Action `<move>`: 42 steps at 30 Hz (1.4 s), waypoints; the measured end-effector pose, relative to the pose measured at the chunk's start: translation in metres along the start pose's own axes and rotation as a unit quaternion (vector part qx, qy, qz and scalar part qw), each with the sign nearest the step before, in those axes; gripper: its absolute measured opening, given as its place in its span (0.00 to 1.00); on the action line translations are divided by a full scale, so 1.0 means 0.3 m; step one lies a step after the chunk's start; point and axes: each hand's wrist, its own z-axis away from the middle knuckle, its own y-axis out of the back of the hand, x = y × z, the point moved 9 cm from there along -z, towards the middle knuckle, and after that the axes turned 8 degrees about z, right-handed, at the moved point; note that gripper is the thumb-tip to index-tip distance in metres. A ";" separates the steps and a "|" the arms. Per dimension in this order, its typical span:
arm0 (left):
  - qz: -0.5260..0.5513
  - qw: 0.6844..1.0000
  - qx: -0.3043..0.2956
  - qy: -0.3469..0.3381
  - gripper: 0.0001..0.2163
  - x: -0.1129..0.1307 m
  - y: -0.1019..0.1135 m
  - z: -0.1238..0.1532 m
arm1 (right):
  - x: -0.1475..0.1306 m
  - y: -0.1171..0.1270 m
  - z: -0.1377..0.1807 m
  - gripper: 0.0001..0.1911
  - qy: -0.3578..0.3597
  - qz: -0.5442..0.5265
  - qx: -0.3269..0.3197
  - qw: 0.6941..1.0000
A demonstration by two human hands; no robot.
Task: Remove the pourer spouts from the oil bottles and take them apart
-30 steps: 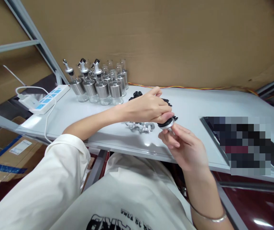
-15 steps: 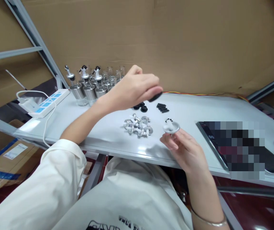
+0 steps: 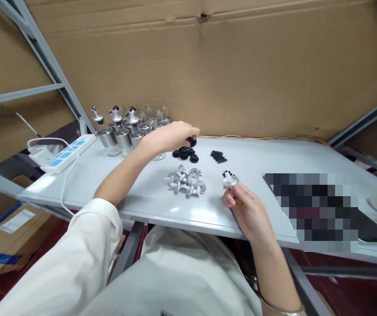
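My left hand reaches across the white table with its fingers pinched on a black ring just above a small pile of black rings. My right hand holds a silver spout cap upright by its stem near the table's front edge. A heap of silver spout caps lies between the two hands. Several small black stoppers lie to the right of the rings.
A group of glass bottles with metal sleeves stands at the back left, a few fitted with spouts. A white and blue power strip lies at the left edge. A blurred dark panel covers the right side. Cardboard sheets back the table.
My left hand left the cap held by my right hand, swung up and back, and came down onto the black rings. My right hand kept the silver cap and shifted little.
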 end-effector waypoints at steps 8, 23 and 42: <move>-0.033 0.999 -0.020 0.003 0.11 -0.038 -0.162 -0.145 | -0.004 -0.001 0.000 0.16 0.001 0.015 0.005 1.000; -0.013 0.998 -0.022 -0.064 0.11 -0.035 -0.247 -0.154 | -0.016 0.012 0.010 0.13 0.038 0.045 0.035 0.998; 0.016 0.998 -0.013 -0.053 0.13 -0.072 -0.255 -0.163 | -0.069 -0.099 -0.034 0.07 0.217 0.514 0.084 0.826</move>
